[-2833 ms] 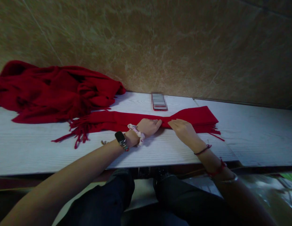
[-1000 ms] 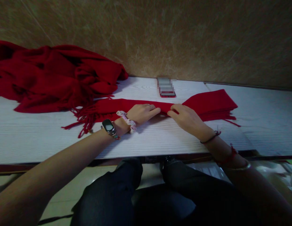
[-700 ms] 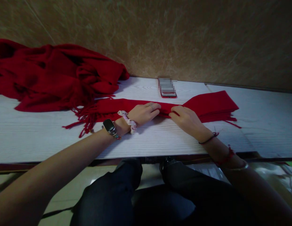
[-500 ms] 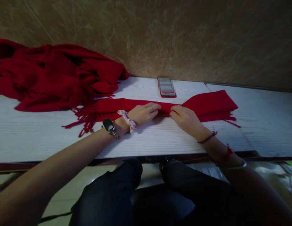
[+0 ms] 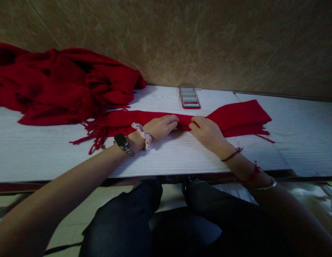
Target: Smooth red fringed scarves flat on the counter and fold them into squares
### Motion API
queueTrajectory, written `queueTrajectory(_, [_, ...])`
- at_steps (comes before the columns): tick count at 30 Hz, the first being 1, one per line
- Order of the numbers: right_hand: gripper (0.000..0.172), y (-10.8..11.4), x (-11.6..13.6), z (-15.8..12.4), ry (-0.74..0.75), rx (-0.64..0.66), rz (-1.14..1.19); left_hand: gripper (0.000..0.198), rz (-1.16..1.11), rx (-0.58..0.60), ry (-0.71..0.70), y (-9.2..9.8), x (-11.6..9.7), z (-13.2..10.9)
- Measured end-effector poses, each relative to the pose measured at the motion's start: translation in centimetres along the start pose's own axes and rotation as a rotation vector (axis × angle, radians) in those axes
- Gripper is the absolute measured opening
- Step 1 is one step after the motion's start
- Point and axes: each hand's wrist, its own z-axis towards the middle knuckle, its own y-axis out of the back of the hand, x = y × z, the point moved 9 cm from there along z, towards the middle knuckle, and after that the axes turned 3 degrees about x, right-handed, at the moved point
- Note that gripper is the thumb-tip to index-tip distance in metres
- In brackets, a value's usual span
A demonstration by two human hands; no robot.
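Observation:
A long, folded red scarf (image 5: pixel 238 117) lies across the white table, its fringe spread at the left and a few strands showing at the right end. Around its middle the cloth is gathered narrow. My left hand (image 5: pixel 160 128) is closed on the near edge of this narrow part, with a ring on one finger and a scrunchie at the wrist. A short way to the right, my right hand (image 5: pixel 207 132) pinches the same scarf with curled fingers. The fingertips of both hands are partly hidden in the cloth.
A loose heap of red fringed cloth (image 5: pixel 61 85) lies at the back left, touching the scarf's fringe. Behind the scarf is a phone (image 5: pixel 190 98) with a blurred screen. A brown wall (image 5: pixel 166 43) bounds the white table (image 5: pixel 155 164) at the back.
Both hands have shifted slightly to the left along the scarf, still gripping it. The heap and the phone stay where they were.

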Motion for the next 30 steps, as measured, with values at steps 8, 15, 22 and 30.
queueTrajectory(8, [0.028, -0.3, -0.8, 0.0, -0.060, 0.007, 0.041, 0.024, 0.008, -0.023, 0.000, 0.0, 0.2, 0.0])
queueTrajectory(15, [0.027, 0.1, -0.9, -0.6, -0.052, -0.034, 0.054, 0.024, 0.051, 0.072, -0.009, 0.1, -0.1, -0.2])
queueTrajectory(22, [0.027, 1.3, 0.2, -1.4, 0.079, -0.070, 0.010, 0.029, 0.117, 0.035, -0.008, 0.8, -0.1, -0.7])
queueTrajectory(30, [0.026, 1.5, 0.9, -1.5, 0.131, -0.054, 0.014, 0.029, -0.052, 0.080, 0.090, 0.1, 0.7, -0.5])
